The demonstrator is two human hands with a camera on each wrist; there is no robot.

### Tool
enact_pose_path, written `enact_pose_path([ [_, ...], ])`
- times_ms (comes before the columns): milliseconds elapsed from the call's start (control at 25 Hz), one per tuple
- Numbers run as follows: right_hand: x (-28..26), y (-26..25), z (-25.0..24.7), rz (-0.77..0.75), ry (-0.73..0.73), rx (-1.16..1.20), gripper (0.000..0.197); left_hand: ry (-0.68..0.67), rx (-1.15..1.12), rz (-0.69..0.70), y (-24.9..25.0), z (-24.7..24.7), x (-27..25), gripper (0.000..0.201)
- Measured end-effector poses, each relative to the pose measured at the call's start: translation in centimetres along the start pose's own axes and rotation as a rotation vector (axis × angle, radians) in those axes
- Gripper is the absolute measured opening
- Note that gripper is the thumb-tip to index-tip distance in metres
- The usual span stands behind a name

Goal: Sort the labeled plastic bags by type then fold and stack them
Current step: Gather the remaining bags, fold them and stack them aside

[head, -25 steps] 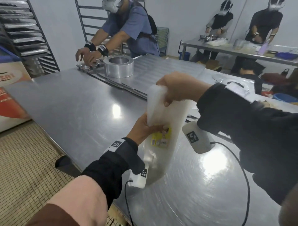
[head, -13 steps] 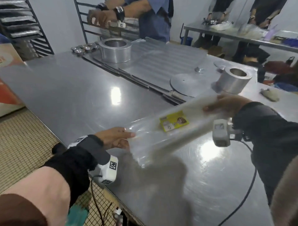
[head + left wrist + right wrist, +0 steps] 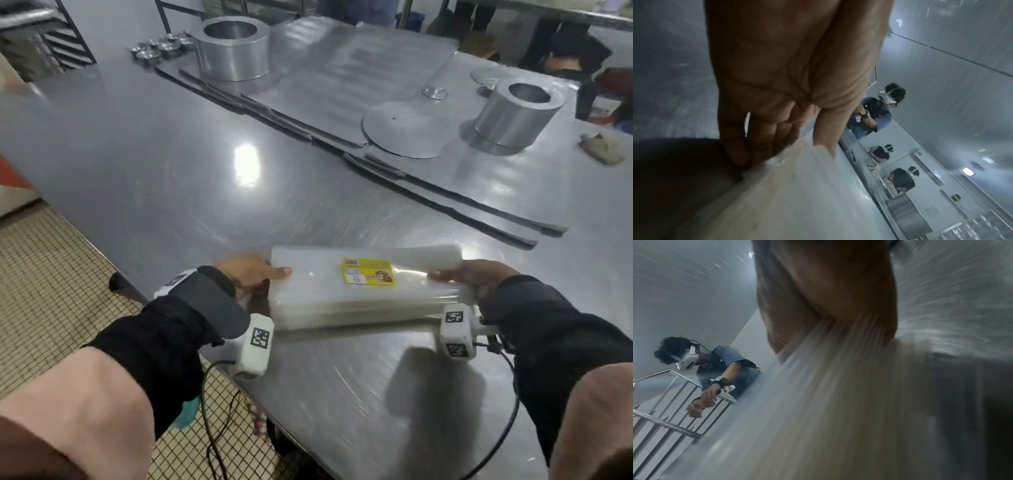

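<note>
A flat stack of clear plastic bags with a yellow printed label (image 3: 363,287) is lying lengthwise near the front edge of the brushed stainless steel tabletop (image 3: 144,164), held at both short ends. The left hand (image 3: 250,274) is gripping the stack's left end, its thumb lying on top and its fingers (image 3: 774,138) curling underneath the plastic edge. The right hand (image 3: 476,277) is holding the stack's right end, where the bags are curving up into a loose roll; its thumb is resting on top, and the right wrist view is too blurred to tell how the other fingers are lying. Beyond the stack, a thin round metal disc (image 3: 404,130) is sitting on the tabletop, with a short metal ring mould (image 3: 517,113) to the right of the disc and a larger metal ring mould (image 3: 233,48) farther back to the stack's left. Long flat metal strips (image 3: 445,202) are running diagonally between the stack and the disc
</note>
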State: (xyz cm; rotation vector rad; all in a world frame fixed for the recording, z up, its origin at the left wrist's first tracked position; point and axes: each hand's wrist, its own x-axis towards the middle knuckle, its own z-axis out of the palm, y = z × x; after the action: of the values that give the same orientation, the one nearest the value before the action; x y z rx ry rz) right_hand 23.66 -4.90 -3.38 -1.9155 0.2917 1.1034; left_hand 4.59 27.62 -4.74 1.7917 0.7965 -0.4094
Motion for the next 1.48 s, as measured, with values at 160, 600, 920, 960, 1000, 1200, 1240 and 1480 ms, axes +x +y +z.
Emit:
enact_pose_path([
  [160,0.2,0.3,-0.1,0.002,-0.032,0.011,0.031,-0.082,0.030,-0.057,1.1,-0.2,-0.4,0.056],
  [600,-1.1,0.3,0.5,-0.230,0.091,-0.035,0.028,0.131,-0.257,-0.014,-0.6,1.7,-1.2,0.032],
  [920,-1.8,0.1,2.4,-0.807,0.223,0.519,0.056,0.638,-0.381,0.583,1.7,3.6,-2.4,0.019],
  [960,-1.9,0.7,3.1,-0.842,0.227,0.527,0.056,0.588,-0.427,0.595,1.4,3.9,-2.3,0.028],
  [1000,-1.7,1.3,3.6,-0.851,0.231,0.512,0.058,0.524,-0.457,0.587,1.0,4.1,-2.1,0.036],
  [1200,-0.3,3.0,4.2,-0.769,0.205,0.527,0.060,0.378,-0.493,0.511,0.0,4.5,-1.2,0.050],
  [1240,-0.1,2.9,4.1,-0.774,0.212,0.545,0.058,0.382,-0.491,0.515,0.3,4.5,-1.1,0.048],
  [1480,0.4,2.2,3.1,-0.916,0.201,0.559,0.046,0.414,-0.503,0.547,0.8,3.8,-1.2,0.037],
])
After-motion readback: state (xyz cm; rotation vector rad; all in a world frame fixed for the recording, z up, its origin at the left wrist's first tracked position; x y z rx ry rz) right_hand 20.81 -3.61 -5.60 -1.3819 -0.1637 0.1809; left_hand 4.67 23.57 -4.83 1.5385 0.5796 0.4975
